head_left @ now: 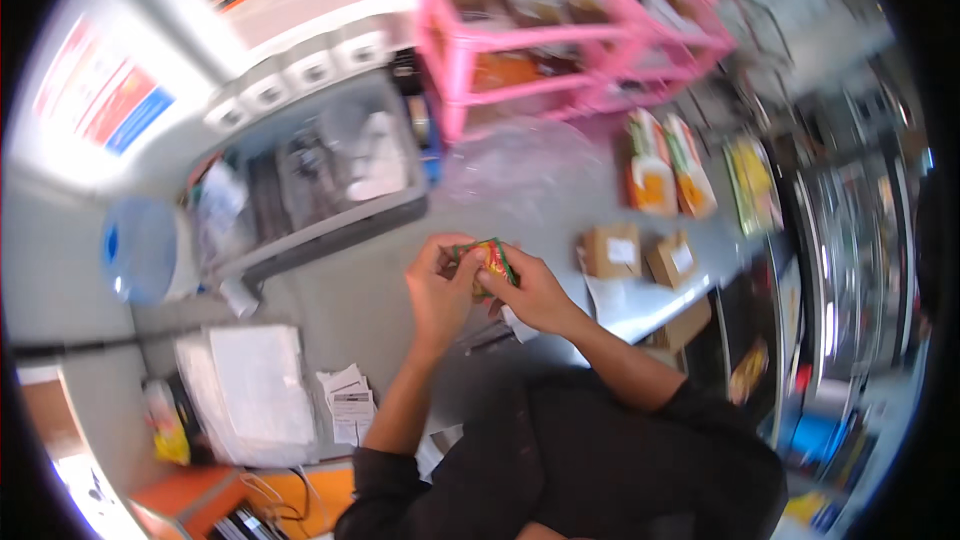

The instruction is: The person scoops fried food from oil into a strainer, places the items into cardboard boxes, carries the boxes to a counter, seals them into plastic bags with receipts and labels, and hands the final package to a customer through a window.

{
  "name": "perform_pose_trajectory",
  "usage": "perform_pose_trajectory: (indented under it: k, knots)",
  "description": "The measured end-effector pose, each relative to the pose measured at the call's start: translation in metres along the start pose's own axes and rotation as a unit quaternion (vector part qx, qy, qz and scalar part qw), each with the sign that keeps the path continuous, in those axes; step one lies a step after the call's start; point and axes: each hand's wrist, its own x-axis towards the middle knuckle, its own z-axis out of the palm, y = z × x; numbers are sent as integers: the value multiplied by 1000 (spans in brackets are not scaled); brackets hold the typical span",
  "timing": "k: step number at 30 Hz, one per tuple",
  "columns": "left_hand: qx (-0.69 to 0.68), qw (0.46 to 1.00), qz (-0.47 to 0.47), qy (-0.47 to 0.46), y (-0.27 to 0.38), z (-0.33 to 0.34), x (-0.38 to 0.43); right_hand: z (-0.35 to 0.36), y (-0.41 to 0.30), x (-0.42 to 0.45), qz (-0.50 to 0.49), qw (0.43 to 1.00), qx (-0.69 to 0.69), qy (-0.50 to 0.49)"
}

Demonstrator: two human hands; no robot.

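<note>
Both hands meet over the grey worktop [352,277], close to the middle of the view. Between them is a small red and green printed sachet [495,258]. My left hand [441,274] pinches its left side, thumb on top. From the right, my right hand [536,286] grips the other side, with its thumb pressed near the left thumb. The fingers cover much of the sachet, and I cannot tell whether it is torn. Below the hands, a white paper slip [519,324] lies partly hidden by the right wrist.
A grey divided bin [337,221] with packets stands back left. Behind is a pink rack [540,34] of bagged goods. Small brown boxes [611,251] and orange-white cartons [651,176] sit right. White paper sheets [259,382] and printed receipts [351,409] lie front left.
</note>
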Motion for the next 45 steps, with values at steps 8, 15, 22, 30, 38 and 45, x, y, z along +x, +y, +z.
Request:
perform_pose_trajectory:
  k: [8, 15, 22, 30, 38, 45]
  knots:
    - [25, 998, -37, -33, -57, 145, -69, -167, 58, -106, 8, 980, 24, 199]
    - [182, 980, 72, -31, -115, 318, -17, -456, 104, -120, -113, 852, -264, 437]
    - [391, 899, 185, 66, -241, 388, 66, -585, 127, -70, 15, 843, -426, 330]
    - [369, 926, 62, 42, -193, 466, 42, -642, 189, -106, -51, 942, -286, 165]
    - [311, 946, -81, -39, -226, 600, 7, -659, 179, -200, 26, 949, -263, 174]
    - [390, 888, -116, -216, -225, 614, 25, -644, 130, -129, 31, 870, -421, 255]
